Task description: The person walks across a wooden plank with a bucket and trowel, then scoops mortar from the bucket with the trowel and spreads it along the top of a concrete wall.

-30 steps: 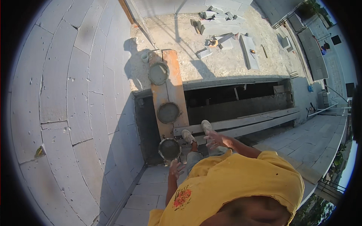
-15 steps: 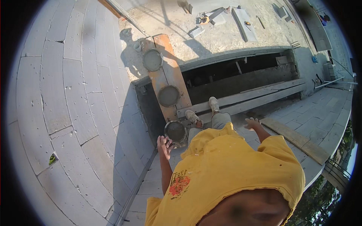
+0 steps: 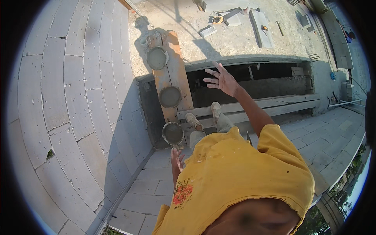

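Half in shade, half in sun: a site of pale masonry

Nearest is a person in a mustard-yellow cotton shirt with a red print. The bare left hand is low, its fingers loosely apart and bent, just beside a round, crusty-rimmed bucket of dark grey mix; whether they touch I cannot tell. The bare right hand is raised with fingers spread wide, nothing in them.

Underfoot, pale shoes rest by two long, weathered grey timber beams along the near side of a dark, rectangular, concrete-edged opening. Orange-stained wooden boards cross its left end. The first bucket is at their near end; a second round bucket of smooth grey mix and a third round bucket of paler grey mix stand farther along.

A tall wall of whitish rectangular blocks fills the left side, partly shaded, its joints chipped; a lower expanse of similar grey-white blocks lies at right.

Beyond the opening, a rough, sunlit concrete floor carries the person's shadow, a long light-grey slab, a slim hammer-like tool and a yellow-and-black tool.
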The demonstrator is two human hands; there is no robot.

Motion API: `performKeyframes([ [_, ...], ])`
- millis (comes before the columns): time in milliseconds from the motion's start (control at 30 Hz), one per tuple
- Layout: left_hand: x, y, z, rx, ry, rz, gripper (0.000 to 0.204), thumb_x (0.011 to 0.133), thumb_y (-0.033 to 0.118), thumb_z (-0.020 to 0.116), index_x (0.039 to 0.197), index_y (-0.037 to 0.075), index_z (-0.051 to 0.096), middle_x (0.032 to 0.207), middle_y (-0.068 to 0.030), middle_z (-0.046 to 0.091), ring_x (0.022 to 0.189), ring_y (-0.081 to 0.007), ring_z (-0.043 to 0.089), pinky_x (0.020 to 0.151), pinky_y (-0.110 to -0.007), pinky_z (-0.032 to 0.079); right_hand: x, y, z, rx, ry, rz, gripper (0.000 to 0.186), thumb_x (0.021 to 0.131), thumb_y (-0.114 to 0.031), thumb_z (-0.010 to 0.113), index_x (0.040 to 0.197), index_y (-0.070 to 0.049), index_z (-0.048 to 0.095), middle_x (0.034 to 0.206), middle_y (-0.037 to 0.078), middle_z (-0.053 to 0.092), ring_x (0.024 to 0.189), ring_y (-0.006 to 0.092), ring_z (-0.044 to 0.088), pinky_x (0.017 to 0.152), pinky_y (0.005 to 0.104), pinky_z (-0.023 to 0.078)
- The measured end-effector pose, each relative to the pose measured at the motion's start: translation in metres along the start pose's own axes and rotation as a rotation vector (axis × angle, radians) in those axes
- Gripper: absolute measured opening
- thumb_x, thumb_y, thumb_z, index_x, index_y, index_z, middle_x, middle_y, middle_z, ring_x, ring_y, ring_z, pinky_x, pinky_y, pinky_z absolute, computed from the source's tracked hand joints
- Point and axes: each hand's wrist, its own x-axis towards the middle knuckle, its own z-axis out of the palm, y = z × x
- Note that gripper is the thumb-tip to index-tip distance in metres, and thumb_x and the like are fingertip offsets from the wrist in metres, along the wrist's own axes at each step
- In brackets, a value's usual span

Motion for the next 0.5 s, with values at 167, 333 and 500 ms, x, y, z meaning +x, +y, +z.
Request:
performKeyframes([
  [167,-0.043,0.078,0.037,-0.039,-0.045,0.188,0.071,0.092,0.049,0.050,0.147,0.020,0.015,0.138,-0.0098,0.042,0.117,-0.0298,0.049,0.093,-0.055,0.037,0.040,-0.146,0.030,-1.234,0.463,-0.930,0.068,0.091,-0.041,0.055,0.142,-0.003,0.029,0.138,0.024,0.039,0.128,0.0369,0.037,0.107,0.0436,0.028],
  [333,-0.023,0.072,0.010,-0.020,-0.006,0.178,0.073,0.091,0.049,0.050,0.147,0.017,0.015,0.138,-0.0108,0.041,0.117,-0.0316,0.048,0.094,-0.056,0.035,0.004,-0.009,-0.075,-1.386,0.908,-0.848,0.065,0.089,-0.039,0.057,0.138,-0.003,0.035,0.137,0.023,0.040,0.130,0.0388,0.034,0.108,0.0458,0.026],
  [500,0.039,0.052,-0.044,-0.057,0.098,0.155,0.073,0.089,0.052,0.050,0.146,0.020,0.019,0.142,-0.0133,0.037,0.119,-0.0362,0.046,0.093,-0.061,0.036,-0.146,0.208,-0.145,-1.116,0.417,0.436,0.074,0.090,-0.055,0.046,0.144,-0.007,0.027,0.144,0.019,0.034,0.132,0.0356,0.033,0.109,0.0430,0.027],
])
